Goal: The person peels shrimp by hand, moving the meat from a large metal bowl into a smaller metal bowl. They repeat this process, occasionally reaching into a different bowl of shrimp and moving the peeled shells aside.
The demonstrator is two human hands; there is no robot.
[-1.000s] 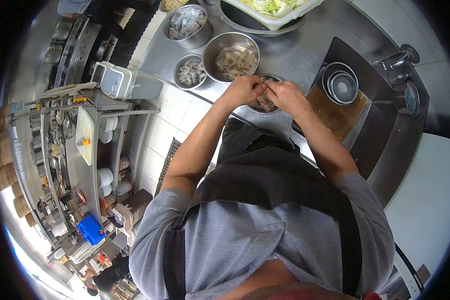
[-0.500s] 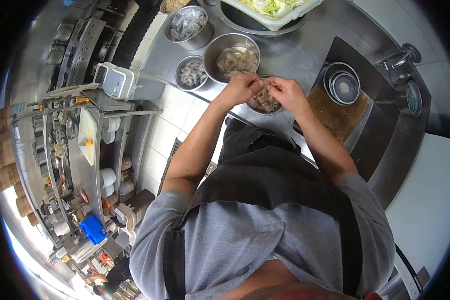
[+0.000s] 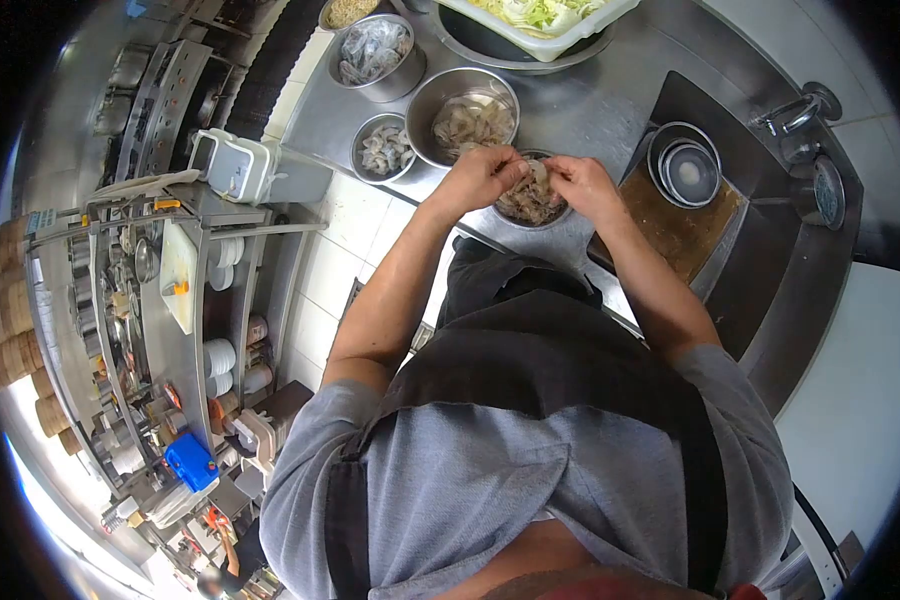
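Over a metal bowl (image 3: 531,226) of shrimp shells (image 3: 530,205), my left hand (image 3: 482,178) and my right hand (image 3: 583,187) are close together, fingers pinched. Between them is a greyish shrimp (image 3: 539,172), partly covered by my fingertips. Just beyond my left hand stands a larger steel bowl (image 3: 420,140) with whole-looking raw shrimp (image 3: 470,122) inside. Left of that, a smaller bowl (image 3: 358,165) contains peeled shrimp (image 3: 385,150).
A steel pot (image 3: 390,88) with a plastic bag and a white tray (image 3: 560,45) of cut cabbage stand at the back. The sink on the right has nested bowls (image 3: 685,172) on a brown board (image 3: 670,235) and a tap (image 3: 795,115). Shelving (image 3: 195,300) lines the left; another person is at lower left.
My right hand has drawn slightly right, widening the gap between my hands, and more of the shrimp shows. My left hand has barely moved.
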